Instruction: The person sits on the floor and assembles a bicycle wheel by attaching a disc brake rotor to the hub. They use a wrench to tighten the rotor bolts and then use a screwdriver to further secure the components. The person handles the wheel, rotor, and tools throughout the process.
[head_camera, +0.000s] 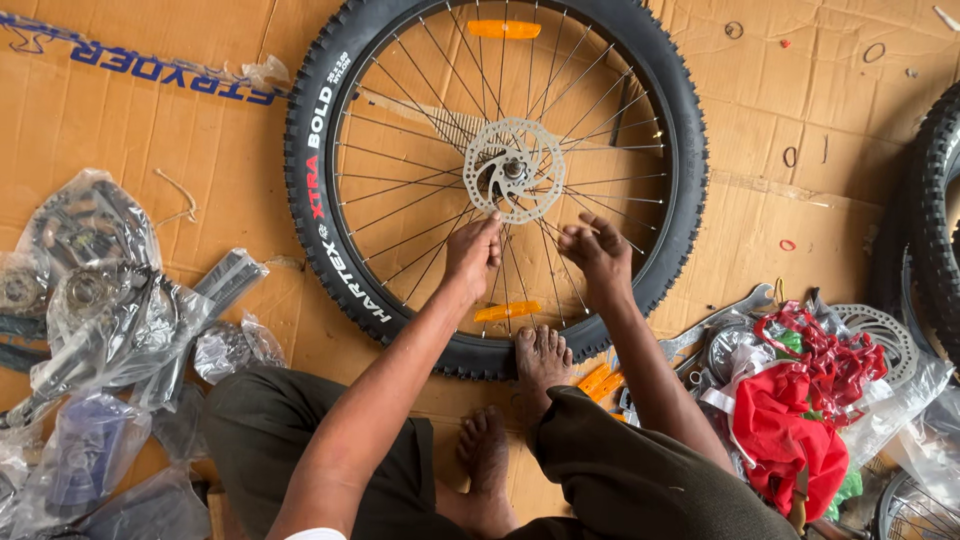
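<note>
1. Bicycle wheel (400, 110) lying flat on the corrugated cardboard (800, 120) that covers the floor, axle pointing straight up toward the camera; round, so no long axis.
2. Knobby black rubber tyre (690, 150) around a dark rim, thin metal spokes (410, 205) crossing to the hub, two orange plastic reflectors clipped among them.
3. Disc rotor (515, 168) at the centre: flat, silvery metal, wavy-edged with cut-out slots, face up.
4. Left hand (472, 255) over the spokes, fingers (490, 228) bunched together and touching the rotor's lower edge; anything pinched between them too small to tell.
5. Right hand (597, 252) just beside it, below and right of the rotor, fingers (580, 237) curled inward and close together; cannot tell whether clamped on anything.
6. Bare foot (542, 358) pressed against the near edge of the tyre.
7. Left of the wheel: bicycle parts in crinkled clear plastic bags (100, 300).
8. Right of the wheel: a steel spanner (720, 318), a red cloth bundle (790, 425), a second rotor (880, 335) and another knobby tyre (935, 200) at the frame edge.
</note>
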